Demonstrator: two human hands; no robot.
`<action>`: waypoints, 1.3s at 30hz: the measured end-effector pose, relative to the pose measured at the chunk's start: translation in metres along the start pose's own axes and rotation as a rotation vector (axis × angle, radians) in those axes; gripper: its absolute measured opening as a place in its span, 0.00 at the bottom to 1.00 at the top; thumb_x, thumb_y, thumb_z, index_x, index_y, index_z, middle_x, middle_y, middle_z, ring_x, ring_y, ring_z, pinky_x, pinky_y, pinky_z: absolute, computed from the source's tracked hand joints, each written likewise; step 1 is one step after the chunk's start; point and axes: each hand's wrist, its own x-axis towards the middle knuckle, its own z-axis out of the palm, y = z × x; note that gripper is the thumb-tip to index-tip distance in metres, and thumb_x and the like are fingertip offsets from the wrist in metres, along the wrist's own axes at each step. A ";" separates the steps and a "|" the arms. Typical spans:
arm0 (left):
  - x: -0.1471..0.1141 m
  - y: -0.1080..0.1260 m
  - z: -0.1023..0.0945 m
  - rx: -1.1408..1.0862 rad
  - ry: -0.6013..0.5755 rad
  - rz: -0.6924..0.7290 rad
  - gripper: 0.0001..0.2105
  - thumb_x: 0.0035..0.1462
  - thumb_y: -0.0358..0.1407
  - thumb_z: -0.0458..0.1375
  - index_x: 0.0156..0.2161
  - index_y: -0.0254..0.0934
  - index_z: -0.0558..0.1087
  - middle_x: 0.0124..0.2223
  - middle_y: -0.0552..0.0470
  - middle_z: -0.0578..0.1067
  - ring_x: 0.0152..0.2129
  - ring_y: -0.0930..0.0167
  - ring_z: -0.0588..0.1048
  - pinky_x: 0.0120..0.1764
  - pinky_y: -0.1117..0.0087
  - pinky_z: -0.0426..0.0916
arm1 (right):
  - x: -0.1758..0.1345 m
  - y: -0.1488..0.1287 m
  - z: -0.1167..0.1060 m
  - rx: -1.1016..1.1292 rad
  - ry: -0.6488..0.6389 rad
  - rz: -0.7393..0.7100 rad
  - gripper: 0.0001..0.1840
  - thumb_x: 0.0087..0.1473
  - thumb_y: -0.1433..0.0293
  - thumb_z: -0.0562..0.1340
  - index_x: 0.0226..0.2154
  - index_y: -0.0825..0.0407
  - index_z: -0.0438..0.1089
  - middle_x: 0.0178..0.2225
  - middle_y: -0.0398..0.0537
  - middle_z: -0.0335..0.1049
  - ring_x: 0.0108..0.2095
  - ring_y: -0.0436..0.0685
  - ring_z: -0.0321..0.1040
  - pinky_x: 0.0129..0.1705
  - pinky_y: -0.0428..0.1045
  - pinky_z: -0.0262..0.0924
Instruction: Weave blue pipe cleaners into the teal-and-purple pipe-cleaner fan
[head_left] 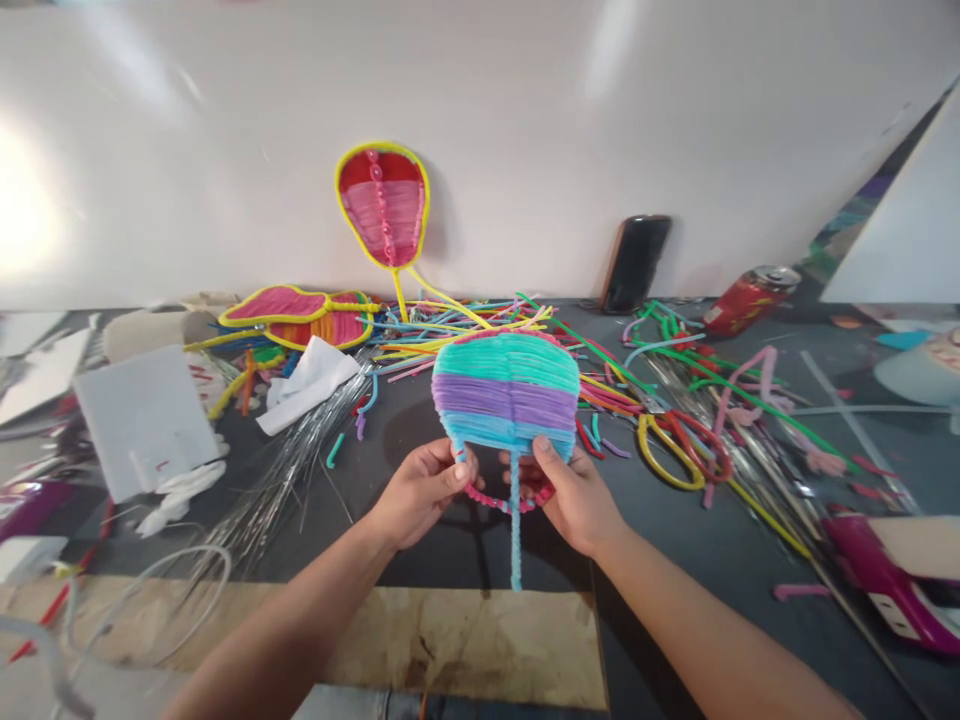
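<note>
Both hands hold up a pipe-cleaner fan point(506, 395) with teal, purple and light blue bands and a twisted blue stem hanging down its middle. My left hand point(424, 490) pinches its lower left edge, where a strand of pink and blue beads point(491, 498) hangs in a curve. My right hand point(577, 490) grips the lower right edge, thumb on the front near the stem; its other fingers are partly hidden behind. The strand runs between the hands and passes behind the stem.
Behind stands a pink and red fan point(382, 205) with yellow edging. Loose pipe cleaners point(442, 330) cover the back of the table. Scissors point(671, 450), a phone point(636, 262), a red can point(750, 300) and a magenta tool point(892, 580) lie right. White paper point(146, 420) and bare wires point(277, 480) are left.
</note>
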 end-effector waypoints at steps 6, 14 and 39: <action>0.006 0.008 -0.008 0.078 0.150 0.035 0.17 0.49 0.46 0.63 0.38 0.34 0.72 0.31 0.48 0.75 0.26 0.70 0.73 0.32 0.70 0.68 | -0.002 0.000 -0.005 -0.250 -0.113 -0.025 0.19 0.52 0.54 0.61 0.36 0.53 0.72 0.30 0.49 0.76 0.27 0.54 0.73 0.24 0.46 0.64; 0.009 0.021 -0.020 0.117 0.329 -0.077 0.14 0.48 0.43 0.64 0.33 0.35 0.70 0.23 0.54 0.74 0.19 0.73 0.72 0.24 0.73 0.71 | 0.013 -0.033 -0.034 -0.827 0.015 -0.292 0.27 0.55 0.48 0.52 0.37 0.53 0.71 0.29 0.50 0.75 0.27 0.54 0.71 0.24 0.46 0.64; 0.135 0.102 -0.065 1.838 0.494 0.166 0.16 0.55 0.31 0.48 0.45 0.39 0.74 0.48 0.49 0.76 0.45 0.63 0.72 0.46 0.66 0.65 | 0.025 -0.018 -0.040 -0.977 -0.016 -0.440 0.17 0.60 0.60 0.50 0.32 0.51 0.69 0.23 0.42 0.70 0.21 0.50 0.65 0.25 0.45 0.58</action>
